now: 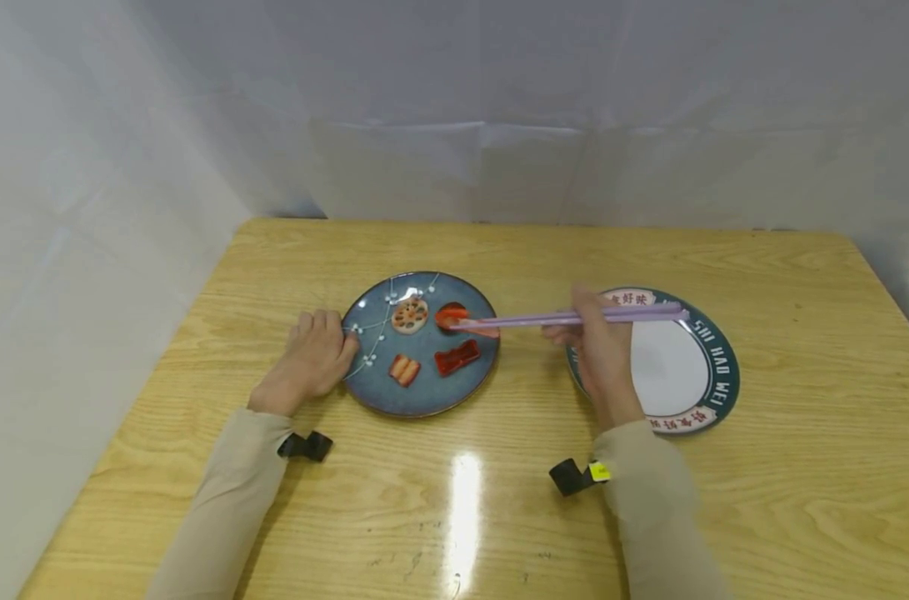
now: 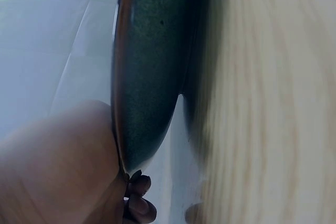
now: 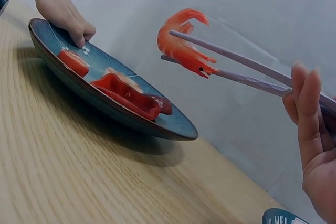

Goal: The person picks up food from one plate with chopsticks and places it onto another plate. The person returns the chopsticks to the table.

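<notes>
My left hand [image 1: 315,354] grips the left rim of a round blue plate [image 1: 432,400] painted with white blossoms, thumb on top and fingertips below the rim in the left wrist view. My right hand [image 1: 602,358] holds a pair of lilac chopsticks [image 1: 551,319]. Their tips pinch an orange-red shrimp [image 3: 181,43], raised above the plate in the right wrist view. On the plate lie a lotus root slice [image 1: 410,317], a red trough-shaped piece [image 1: 457,357] and a small red-and-cream striped piece [image 1: 405,370]. A dark red piece [image 3: 163,106] is partly hidden behind the trough-shaped one.
Beneath and beyond my right hand stands a white plate [image 1: 671,367] with a green lettered rim, partly covered by the hand. Both plates are on a wooden table [image 1: 394,492]. A pale sheet [image 1: 454,108] hangs behind the table's far edge.
</notes>
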Demonstrator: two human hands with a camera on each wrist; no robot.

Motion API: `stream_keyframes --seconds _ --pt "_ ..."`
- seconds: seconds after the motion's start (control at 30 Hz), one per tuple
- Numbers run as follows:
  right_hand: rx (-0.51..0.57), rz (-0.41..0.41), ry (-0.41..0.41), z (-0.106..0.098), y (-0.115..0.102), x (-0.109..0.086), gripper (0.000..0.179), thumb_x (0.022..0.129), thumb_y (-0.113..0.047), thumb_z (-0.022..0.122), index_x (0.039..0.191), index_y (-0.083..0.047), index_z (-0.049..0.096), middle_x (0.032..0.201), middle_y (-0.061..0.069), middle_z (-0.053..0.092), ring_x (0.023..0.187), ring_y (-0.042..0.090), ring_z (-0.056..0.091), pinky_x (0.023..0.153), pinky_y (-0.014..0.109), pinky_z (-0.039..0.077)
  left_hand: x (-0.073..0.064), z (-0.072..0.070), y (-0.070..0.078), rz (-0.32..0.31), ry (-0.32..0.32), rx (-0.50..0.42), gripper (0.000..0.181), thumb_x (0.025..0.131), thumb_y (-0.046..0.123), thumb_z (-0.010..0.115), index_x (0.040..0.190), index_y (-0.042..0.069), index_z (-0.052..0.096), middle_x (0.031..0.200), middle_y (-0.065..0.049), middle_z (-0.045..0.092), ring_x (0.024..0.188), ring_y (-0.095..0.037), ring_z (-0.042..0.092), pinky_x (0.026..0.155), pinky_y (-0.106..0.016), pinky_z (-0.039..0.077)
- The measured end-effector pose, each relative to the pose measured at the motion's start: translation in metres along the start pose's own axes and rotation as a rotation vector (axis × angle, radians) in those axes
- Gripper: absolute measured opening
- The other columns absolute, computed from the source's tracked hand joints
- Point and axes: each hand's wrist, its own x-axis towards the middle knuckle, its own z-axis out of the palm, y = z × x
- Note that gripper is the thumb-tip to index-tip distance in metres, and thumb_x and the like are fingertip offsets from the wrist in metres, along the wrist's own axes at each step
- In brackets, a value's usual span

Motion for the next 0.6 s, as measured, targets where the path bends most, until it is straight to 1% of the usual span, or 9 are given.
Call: stream_keyframes --seconds 0.17,0.3,0.37,0.6 --pt "-0.009 -0.014 -0.007 0.005 0.002 0.001 0.031 0.100 -0.013 0.050 0.071 -0.007 0.061 0.057 0.006 0.065 0.048 0.015 0.064 0.045 0.025 0.048 0.000 0.002 -0.001 0.005 0.016 0.003 0.031 0.097 0.021 0.033 0.092 -0.009 0.042 0.092 -0.023 0.040 0.091 -0.042 0.039 0.079 -0.052 0.032" --pt "-0.005 -0.005 0.004 0.009 0.004 0.002 0.028 0.099 -0.013 0.052 0.074 -0.006 0.061 0.059 0.007 0.066 0.049 0.016 0.065 0.047 0.025 0.050 -0.001 0.005 -0.001 0.014 0.037 0.000 0.031 0.097 0.020 0.033 0.091 -0.009 0.043 0.091 -0.024 0.041 0.091 -0.043 0.039 0.078 -0.052 0.033" --pt "-0.004 -0.006 0.011 0.012 0.003 0.002 0.028 0.099 -0.013 0.053 0.073 -0.006 0.060 0.059 0.007 0.066 0.049 0.016 0.064 0.048 0.025 0.050 -0.001 0.005 -0.001 0.015 0.041 -0.004 0.031 0.097 0.021 0.033 0.090 -0.008 0.042 0.091 -0.024 0.041 0.091 -0.043 0.039 0.078 -0.052 0.032" --pt "-0.001 -0.042 -0.012 0.020 0.001 0.006 0.031 0.100 -0.013 0.051 0.070 -0.006 0.057 0.058 0.007 0.066 0.049 0.016 0.065 0.048 0.025 0.050 0.001 0.003 -0.001 0.015 0.029 -0.005 0.032 0.097 0.021 0.032 0.091 -0.008 0.042 0.091 -0.023 0.040 0.090 -0.042 0.038 0.078 -0.052 0.032"
